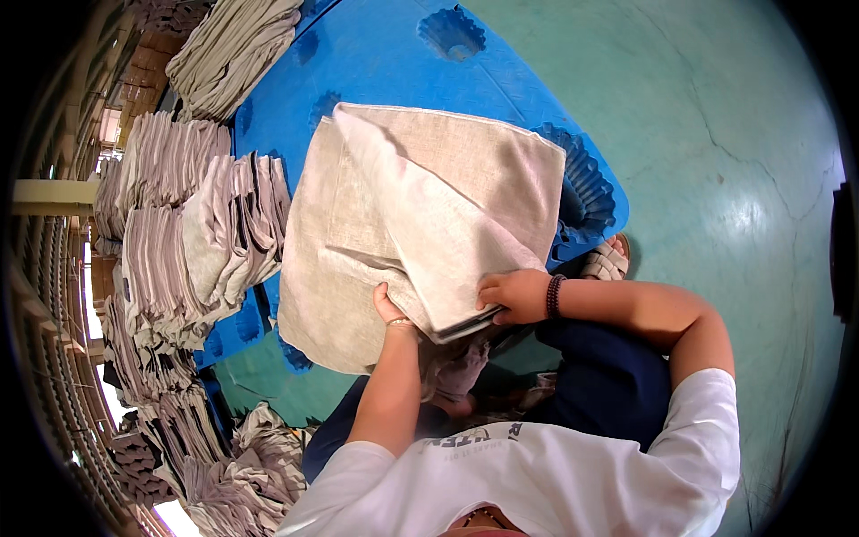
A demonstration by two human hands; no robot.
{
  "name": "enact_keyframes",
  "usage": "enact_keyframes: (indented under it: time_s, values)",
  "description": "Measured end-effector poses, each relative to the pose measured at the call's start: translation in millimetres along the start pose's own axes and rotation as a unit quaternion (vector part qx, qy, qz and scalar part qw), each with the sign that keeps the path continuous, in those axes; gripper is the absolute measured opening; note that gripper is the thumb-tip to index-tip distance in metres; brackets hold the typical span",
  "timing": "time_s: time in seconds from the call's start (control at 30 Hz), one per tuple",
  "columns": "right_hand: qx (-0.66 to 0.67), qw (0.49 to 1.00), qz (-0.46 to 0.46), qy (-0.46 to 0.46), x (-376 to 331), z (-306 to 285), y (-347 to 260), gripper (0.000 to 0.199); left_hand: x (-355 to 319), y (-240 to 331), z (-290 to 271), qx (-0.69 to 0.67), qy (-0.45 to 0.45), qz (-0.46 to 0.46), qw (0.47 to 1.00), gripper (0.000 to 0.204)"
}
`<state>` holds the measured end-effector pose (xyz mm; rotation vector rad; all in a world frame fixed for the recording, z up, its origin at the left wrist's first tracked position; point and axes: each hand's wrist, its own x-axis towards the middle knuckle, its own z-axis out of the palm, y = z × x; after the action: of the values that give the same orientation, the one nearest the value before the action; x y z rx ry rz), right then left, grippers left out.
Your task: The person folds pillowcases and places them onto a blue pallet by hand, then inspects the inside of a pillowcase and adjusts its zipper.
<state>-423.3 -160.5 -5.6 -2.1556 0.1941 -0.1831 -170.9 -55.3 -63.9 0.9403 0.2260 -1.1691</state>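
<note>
A wide beige fabric cover with seamed edges lies in front of me over a blue plastic platform. One layer of it is lifted into a diagonal fold across the middle. My right hand, with a dark beaded bracelet at its wrist, grips the near edge, where a dark strip shows. Closed on the cloth a little further left is my left hand; its thumb shows, while its other fingers are hidden under the fabric.
The blue platform has round fluted hollows. Stacks of folded beige and greyish fabric pieces line the left side, with another stack at the far left. A loose fabric heap lies near left. Green floor extends to the right.
</note>
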Motion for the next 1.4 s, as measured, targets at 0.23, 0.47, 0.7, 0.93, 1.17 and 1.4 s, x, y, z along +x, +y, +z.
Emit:
enact_keyframes:
  time_s: [0.23,0.47,0.7,0.93,1.17,1.4]
  values:
    - [-0.219,0.976,0.005,-0.011,-15.2,2.8,10.0,0.031,12.8,4.0,-13.3,0.036,0.016,0.019,0.999,0.045]
    - [-0.358,0.930,-0.068,0.038,-8.3,5.9,25.3,0.014,10.1,2.2,-13.7,0.042,0.037,-0.006,0.998,0.044]
    - [-0.322,0.946,-0.042,-0.007,-12.7,5.9,28.0,0.019,7.4,2.0,-6.2,0.042,0.030,-0.007,0.999,0.045]
    - [-0.258,0.965,0.012,0.044,-17.9,15.7,37.8,0.028,7.4,3.6,-3.2,0.064,0.068,-0.029,0.995,0.040]
    - [-0.052,0.998,-0.016,-0.011,-21.4,-2.6,29.1,0.021,23.2,33.6,7.8,0.116,0.217,0.095,0.964,0.010]
    - [0.385,0.736,0.323,0.453,-21.2,-40.8,85.7,0.018,6.2,31.0,56.2,0.312,0.269,0.366,0.834,0.042]
